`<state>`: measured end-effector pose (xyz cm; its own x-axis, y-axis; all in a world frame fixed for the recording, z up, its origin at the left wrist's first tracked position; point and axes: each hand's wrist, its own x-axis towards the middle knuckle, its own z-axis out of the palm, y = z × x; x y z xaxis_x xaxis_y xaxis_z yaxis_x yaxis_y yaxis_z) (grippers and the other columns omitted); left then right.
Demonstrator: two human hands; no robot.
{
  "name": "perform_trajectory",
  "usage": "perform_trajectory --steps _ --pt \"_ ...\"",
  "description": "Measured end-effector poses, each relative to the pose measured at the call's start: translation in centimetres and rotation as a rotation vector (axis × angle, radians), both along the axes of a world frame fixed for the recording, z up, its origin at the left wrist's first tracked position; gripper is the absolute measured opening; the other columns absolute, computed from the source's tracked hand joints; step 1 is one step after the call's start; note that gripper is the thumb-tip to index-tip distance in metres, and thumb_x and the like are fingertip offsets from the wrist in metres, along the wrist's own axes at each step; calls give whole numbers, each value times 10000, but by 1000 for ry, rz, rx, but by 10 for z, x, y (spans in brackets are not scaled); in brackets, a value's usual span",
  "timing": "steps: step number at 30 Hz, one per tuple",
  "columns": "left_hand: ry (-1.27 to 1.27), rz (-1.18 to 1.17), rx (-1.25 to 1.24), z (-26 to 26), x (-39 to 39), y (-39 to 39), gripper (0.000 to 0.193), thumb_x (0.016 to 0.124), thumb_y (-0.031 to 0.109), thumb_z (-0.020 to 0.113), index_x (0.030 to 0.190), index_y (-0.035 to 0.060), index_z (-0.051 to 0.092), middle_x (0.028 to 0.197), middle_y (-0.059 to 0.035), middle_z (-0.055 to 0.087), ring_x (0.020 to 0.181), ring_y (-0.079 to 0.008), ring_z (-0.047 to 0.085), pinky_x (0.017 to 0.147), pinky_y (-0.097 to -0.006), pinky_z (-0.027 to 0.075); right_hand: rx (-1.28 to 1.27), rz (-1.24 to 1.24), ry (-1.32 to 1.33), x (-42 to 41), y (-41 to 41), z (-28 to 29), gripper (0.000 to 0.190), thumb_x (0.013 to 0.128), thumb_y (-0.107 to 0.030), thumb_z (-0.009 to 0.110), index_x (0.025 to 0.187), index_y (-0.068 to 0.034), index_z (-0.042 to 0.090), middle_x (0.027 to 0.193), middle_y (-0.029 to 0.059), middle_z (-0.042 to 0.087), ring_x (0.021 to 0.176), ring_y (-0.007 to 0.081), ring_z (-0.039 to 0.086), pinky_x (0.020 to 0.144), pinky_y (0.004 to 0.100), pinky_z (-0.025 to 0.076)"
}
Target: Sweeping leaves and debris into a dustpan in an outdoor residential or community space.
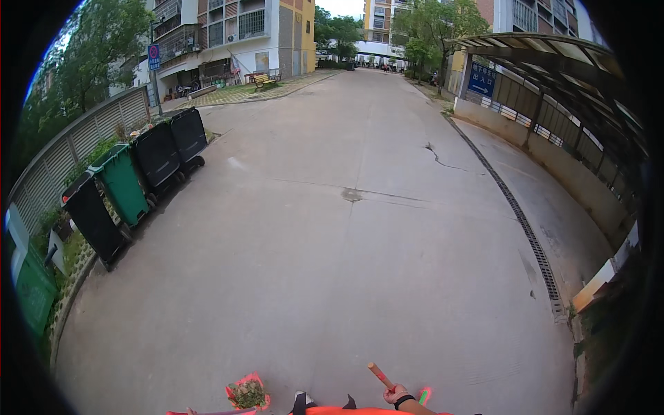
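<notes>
My right hand [396, 393], with a black band at the wrist, is closed round a wooden stick [381, 375] with a red mark, whose end points up and left. Just right of that wrist shows a pink and green object [425, 396], too little in view to name. At the bottom left, a few fingers of my left hand [192, 411] show beside a pink edge [218, 413]; what they grip is unclear. A red-pink dustpan-like container [266, 400] holds dry plant litter [247, 394]. Orange clothing [332, 410] and a shoe [305, 397] lie between the hands.
Black wheeled bins [96, 218] and a green one [120, 184] line the left kerb by a louvred fence [78, 137]. A drain grate [511, 199] runs along the right, beside a canopied ramp wall [550, 171]. A bench [265, 81] stands near the far buildings.
</notes>
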<state>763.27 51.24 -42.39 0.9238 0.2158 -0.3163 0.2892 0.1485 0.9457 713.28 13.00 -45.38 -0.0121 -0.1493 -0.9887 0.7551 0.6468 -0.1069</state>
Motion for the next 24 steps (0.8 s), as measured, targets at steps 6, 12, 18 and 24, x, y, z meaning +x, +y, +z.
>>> perform_trajectory --steps 6,12,18,24 --pt "-101 -26 60 -82 156 -55 285 743 180 543 929 116 338 692 -20 437 594 -145 407 513 -312 416 50 -133 56 -15 1 -3 128 724 -142 369 776 -41 429 569 40 409 452 139 411 413 210 367" --pt "-183 22 163 -81 242 -115 331 736 184 556 961 103 328 740 -34 452 637 -159 423 545 -328 432 83 -171 91 23 -18 -23 130 738 -138 360 785 -45 438 586 41 418 458 134 412 416 207 375" --pt "7 19 18 -10 258 -195 474 743 204 556 1093 108 250 876 -57 445 754 -173 426 655 -337 435 86 -262 118 102 -148 -68 135 752 -135 352 794 -50 447 603 41 426 465 130 414 419 204 383" --pt "4 -18 -25 44 305 -274 410 767 200 517 1077 102 267 786 -42 446 670 -151 422 622 -308 426 41 -211 -47 334 -320 -7 150 756 -128 361 811 -42 471 617 49 436 482 130 429 411 217 391"
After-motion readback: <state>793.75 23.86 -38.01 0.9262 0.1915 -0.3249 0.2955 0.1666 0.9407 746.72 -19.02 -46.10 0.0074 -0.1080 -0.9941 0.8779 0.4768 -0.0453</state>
